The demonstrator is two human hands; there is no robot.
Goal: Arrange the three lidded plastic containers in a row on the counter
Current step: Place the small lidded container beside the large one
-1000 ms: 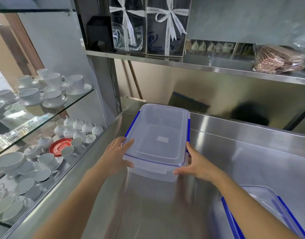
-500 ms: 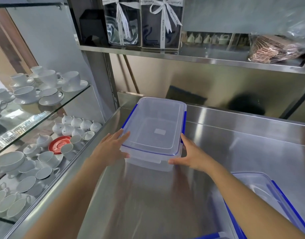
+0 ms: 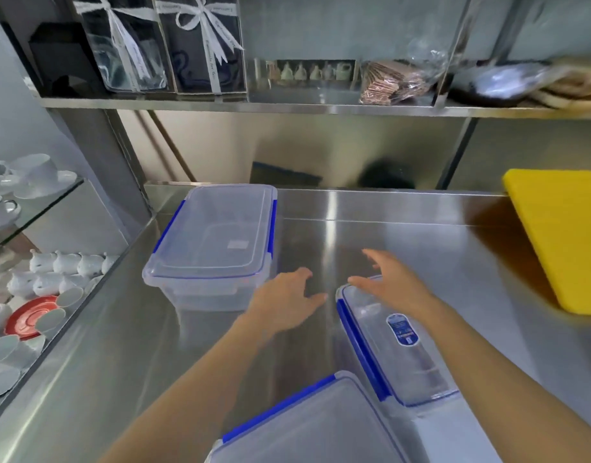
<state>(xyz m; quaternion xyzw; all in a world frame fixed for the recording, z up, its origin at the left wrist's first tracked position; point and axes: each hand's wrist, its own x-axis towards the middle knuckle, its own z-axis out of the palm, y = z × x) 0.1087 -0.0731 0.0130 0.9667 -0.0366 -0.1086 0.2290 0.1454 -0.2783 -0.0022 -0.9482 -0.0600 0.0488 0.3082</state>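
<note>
— At back left of table [image 3: 404, 235], close to the rear edge: back box [image 3: 213, 242], flat, lid on, blue clips [image 3: 168, 232] down on both long sides. Nearer and to the right: labelled box [image 3: 397, 355], turned at an angle. Lowest in view, cut by the frame: near box [image 3: 307, 426], also lidded, just beside the labelled one. Not yet in a row.

— And hands?

— Both open, fingers spread, holding nothing. Left hand [image 3: 284, 299] over bare steel between back box and labelled box. Right hand [image 3: 394, 285] above far end of labelled box; cannot tell whether touching the lid or only hovering.

— Heavy to move?

— Probably not. Clear walls, seemingly nothing inside, so likely light. Stiff enough in the walls, softer in the lid, so better not to press there. Smooth plastic on smooth steel: should slide easily, maybe too easily with a strong push.

— Where to take hold, then?

— By the two long sides, one hand on each, under the rim or on the blue clips, thumbs on top. Safer than pulling by one corner, with risk of turning or of popping a clip. Next, probably: labelled box up beside back box, long sides parallel, then near box after it. Enough free table to the right, before yellow board [image 3: 561, 238].
</note>
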